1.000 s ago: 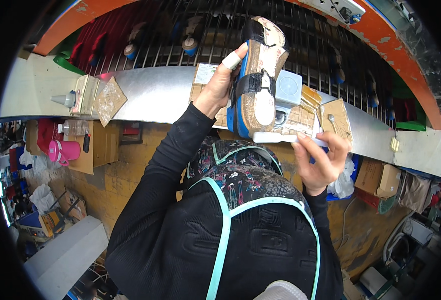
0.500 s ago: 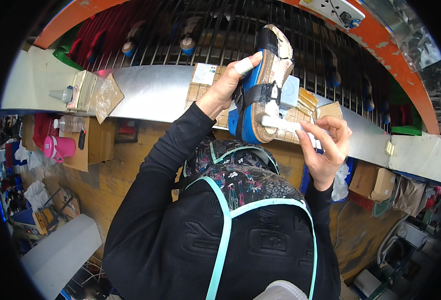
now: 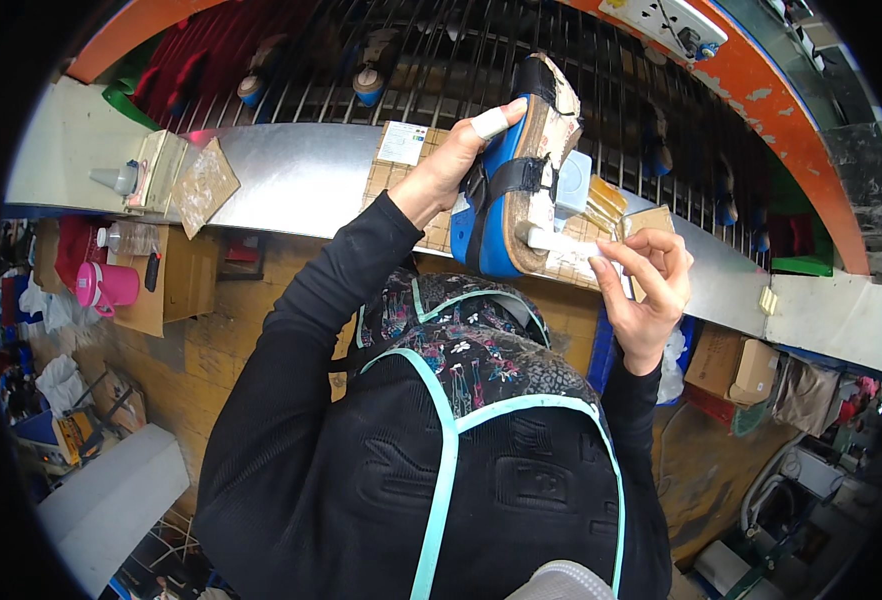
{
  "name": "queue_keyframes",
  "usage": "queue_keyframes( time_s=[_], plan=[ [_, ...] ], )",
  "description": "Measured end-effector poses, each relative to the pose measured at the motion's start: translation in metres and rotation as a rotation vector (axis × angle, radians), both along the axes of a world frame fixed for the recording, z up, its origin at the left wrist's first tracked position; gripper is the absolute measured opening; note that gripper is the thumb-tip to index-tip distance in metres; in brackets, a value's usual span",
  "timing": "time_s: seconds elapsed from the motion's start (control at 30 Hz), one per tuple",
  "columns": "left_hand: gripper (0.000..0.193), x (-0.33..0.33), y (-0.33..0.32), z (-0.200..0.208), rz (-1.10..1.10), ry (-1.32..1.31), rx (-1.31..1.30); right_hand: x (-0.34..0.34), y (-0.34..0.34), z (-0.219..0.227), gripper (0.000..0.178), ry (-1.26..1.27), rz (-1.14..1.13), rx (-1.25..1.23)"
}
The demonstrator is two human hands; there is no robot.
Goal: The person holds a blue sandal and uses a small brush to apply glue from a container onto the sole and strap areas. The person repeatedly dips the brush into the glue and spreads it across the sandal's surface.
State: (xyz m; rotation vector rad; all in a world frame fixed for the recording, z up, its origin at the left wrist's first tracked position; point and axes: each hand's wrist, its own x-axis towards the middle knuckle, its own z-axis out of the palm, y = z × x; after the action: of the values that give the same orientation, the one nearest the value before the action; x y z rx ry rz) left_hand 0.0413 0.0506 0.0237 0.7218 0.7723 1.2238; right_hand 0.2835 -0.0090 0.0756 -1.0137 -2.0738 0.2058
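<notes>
My left hand (image 3: pixel 443 170) grips a blue shoe last (image 3: pixel 503 235) with a black-strapped sandal upper (image 3: pixel 514 178) pulled over it. A pale strip wraps the thumb. The last is held up on its side, toe end away from me, its rough brown and whitish underside turned right. In the fingertips of my right hand (image 3: pixel 651 290) is a slim white brush (image 3: pixel 566 243). Its head touches the underside near the closer end of the last; whether it has bristles is too small to tell.
Behind my hands, a metal ledge (image 3: pixel 291 165) borders a rack of rods (image 3: pixel 441 90) carrying several more blue lasts. A light blue box (image 3: pixel 573 185) and a cardboard piece (image 3: pixel 204 188) lie on the ledge. Lower left hangs a pink mug (image 3: pixel 111 287); an orange frame (image 3: pixel 761 105) curves overhead.
The underside of the last has turned slightly away from view. The brush stays at the closer end, and both hands have shifted a little left with the whole view.
</notes>
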Motion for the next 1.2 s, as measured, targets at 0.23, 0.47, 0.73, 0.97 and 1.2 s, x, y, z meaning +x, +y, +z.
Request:
queue_keyframes(
  time_s=[0.23,0.47,0.73,0.97,1.2],
  plan=[
    [0.053,0.001,0.003,-0.004,-0.049,-0.063,-0.026,0.002,0.005,-0.002,0.028,0.020,0.042,0.047],
    [0.053,0.008,-0.005,-0.011,-0.158,-0.245,-0.203,-0.004,0.021,0.003,0.027,0.056,0.162,0.056],
    [0.051,0.017,-0.023,-0.043,-0.473,-0.331,0.036,-0.016,0.037,0.003,0.024,0.155,0.376,-0.096],
    [0.054,0.011,-0.051,-0.044,-0.919,-0.894,-0.219,-0.025,0.054,0.000,0.024,0.173,0.537,-0.287],
    [0.067,0.028,-0.073,-0.055,-1.035,-1.041,-0.365,-0.030,0.061,-0.001,0.023,0.107,0.624,-0.377]
  ],
)
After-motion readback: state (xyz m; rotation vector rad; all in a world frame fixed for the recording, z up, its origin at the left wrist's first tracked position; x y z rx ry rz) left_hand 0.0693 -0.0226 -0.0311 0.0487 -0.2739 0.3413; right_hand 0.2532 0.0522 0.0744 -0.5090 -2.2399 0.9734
